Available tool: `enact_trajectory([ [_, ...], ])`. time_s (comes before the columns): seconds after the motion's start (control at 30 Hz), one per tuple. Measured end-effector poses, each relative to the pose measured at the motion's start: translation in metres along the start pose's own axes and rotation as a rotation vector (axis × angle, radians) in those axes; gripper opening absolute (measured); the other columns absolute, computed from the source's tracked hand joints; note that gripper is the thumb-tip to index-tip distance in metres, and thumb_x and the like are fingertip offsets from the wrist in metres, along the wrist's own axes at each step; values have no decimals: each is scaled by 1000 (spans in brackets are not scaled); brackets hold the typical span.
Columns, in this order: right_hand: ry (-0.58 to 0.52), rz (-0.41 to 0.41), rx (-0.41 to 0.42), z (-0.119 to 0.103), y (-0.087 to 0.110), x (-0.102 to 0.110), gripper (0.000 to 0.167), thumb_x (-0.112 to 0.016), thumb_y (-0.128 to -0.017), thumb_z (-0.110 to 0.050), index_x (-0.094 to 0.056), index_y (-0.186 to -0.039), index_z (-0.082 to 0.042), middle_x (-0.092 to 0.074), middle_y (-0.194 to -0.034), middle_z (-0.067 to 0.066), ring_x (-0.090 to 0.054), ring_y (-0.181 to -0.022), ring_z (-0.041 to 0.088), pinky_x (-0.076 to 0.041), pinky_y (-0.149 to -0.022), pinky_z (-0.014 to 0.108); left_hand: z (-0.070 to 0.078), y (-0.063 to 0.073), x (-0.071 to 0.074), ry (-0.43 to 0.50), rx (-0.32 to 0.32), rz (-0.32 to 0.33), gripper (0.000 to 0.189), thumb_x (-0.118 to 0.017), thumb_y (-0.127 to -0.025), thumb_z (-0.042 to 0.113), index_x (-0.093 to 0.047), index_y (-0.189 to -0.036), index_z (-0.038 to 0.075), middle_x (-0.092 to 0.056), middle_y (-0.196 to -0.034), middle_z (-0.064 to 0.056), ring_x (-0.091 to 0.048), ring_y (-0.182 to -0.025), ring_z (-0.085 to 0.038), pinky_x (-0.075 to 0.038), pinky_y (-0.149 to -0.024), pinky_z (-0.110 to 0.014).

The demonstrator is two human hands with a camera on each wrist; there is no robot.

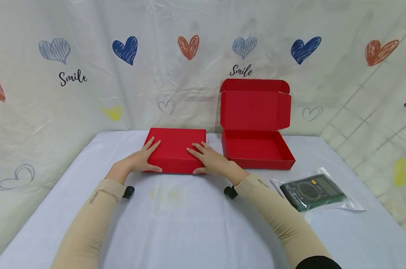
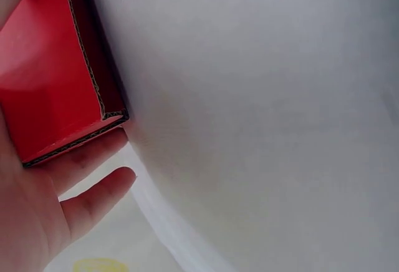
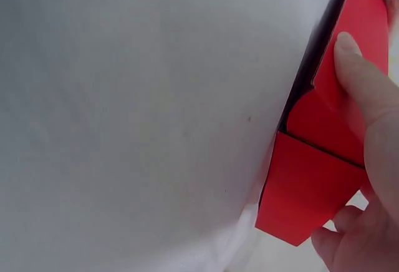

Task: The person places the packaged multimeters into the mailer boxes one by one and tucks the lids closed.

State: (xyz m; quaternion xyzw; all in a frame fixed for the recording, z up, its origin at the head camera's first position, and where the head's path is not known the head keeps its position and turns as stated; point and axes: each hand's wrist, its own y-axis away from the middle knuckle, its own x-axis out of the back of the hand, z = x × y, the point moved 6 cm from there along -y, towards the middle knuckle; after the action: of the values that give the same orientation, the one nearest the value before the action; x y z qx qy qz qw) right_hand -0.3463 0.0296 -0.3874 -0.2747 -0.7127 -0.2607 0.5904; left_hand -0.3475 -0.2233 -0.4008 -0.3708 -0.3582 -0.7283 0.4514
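A closed red cardboard box (image 1: 177,144) lies flat toward the back of the table, between both hands. My left hand (image 1: 140,158) holds its left front corner: thumb along the front, fingers spread over the top and left side. In the left wrist view, two fingers (image 2: 100,200) extend by the box's corrugated edge. At the right front corner, my right hand (image 1: 213,160) grips the box, its thumb (image 3: 361,75) pressed on the front face in the right wrist view. The lower fingers there bend beside the red side panel (image 3: 308,188).
A second red box (image 1: 257,164) stands to the right, its lid (image 1: 255,110) raised against the curtain. Nearer on the right lies a multimeter (image 1: 312,192) in a clear plastic bag. White cloth (image 1: 176,231) covers the table; a heart-printed curtain (image 1: 209,22) hangs behind.
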Motion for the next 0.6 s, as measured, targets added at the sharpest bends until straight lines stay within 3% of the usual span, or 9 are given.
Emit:
enact_trajectory([
  [0.13, 18, -3, -18, -1, -1, 1, 90, -72, -95, -46, -22, -165, -20, -18, -169, 14, -13, -154, 42, -43, -112, 47, -1, -1, 0, -2, 10, 3, 115, -79, -87, 44, 0, -166, 19, 16, -170, -11, -16, -149, -50, -41, -108, -64],
  [0.37, 41, -35, -38, -1, -2, -1, 92, -68, -97, -48, -14, -166, -21, -8, -171, 12, -6, -155, 42, -36, -116, 49, 4, 0, 2, -38, -17, 14, 114, -79, -88, 45, 0, -166, 17, 14, -170, -13, -19, -148, -51, -38, -110, -63],
  [0.6, 54, -42, -41, 0, -4, -6, 96, -69, -96, -49, -10, -167, -22, -2, -172, 12, -2, -155, 43, -46, -109, 43, 5, 1, 1, -55, -14, 10, 113, -78, -90, 45, -1, -166, 15, 14, -170, -15, -24, -146, -53, -39, -109, -63],
])
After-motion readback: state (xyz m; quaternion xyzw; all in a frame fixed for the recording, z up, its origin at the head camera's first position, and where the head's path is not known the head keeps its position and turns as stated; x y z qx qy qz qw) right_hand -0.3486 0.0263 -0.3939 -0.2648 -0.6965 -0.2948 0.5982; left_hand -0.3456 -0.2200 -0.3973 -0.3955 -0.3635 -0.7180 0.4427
